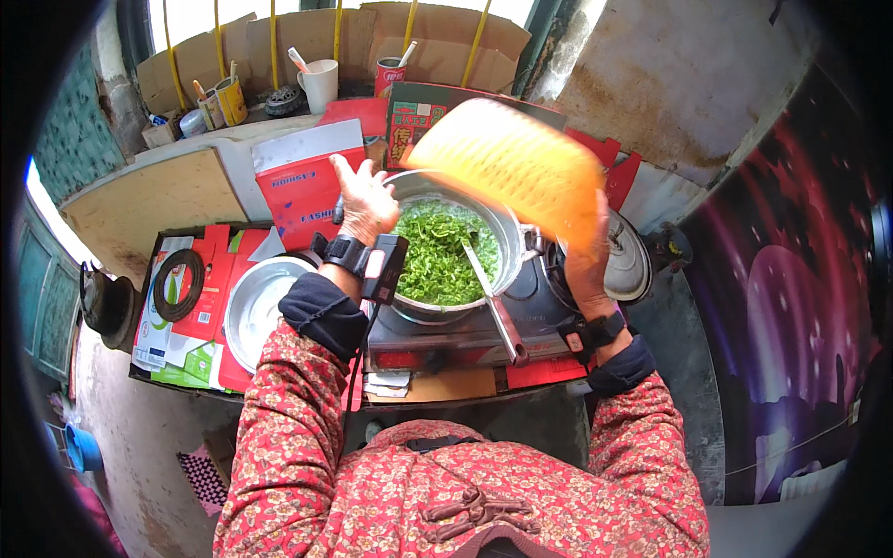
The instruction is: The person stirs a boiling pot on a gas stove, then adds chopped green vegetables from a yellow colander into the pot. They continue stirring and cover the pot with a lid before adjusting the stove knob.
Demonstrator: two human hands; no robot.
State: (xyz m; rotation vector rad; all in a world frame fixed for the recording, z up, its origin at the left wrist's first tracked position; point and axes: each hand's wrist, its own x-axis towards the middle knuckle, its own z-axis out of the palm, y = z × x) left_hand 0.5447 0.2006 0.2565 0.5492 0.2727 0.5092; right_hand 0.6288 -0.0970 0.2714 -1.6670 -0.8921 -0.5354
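Note:
My right hand (588,275) grips the near right side of an orange plastic colander (513,171), tilted and blurred, above the far right of the pot. Light washes out part of the colander. Beside the pot's far left rim, my left hand (368,199) is raised with its fingers spread, holding nothing. Chopped green leaves (443,254) heap up in the metal pot (515,252), with pale liquid around them. The pot stands on a gas stove (446,345). A long-handled metal utensil (499,314) leans over the near right rim, its far end among the leaves.
A metal basin (252,321) and a dark ring (159,289) lie left on flattened cardboard. To the right sits a metal pot lid (626,261). Behind stand a red box (307,185) bearing writing, a white mug (321,87) and several cans. A blackened kettle (111,307) is far left.

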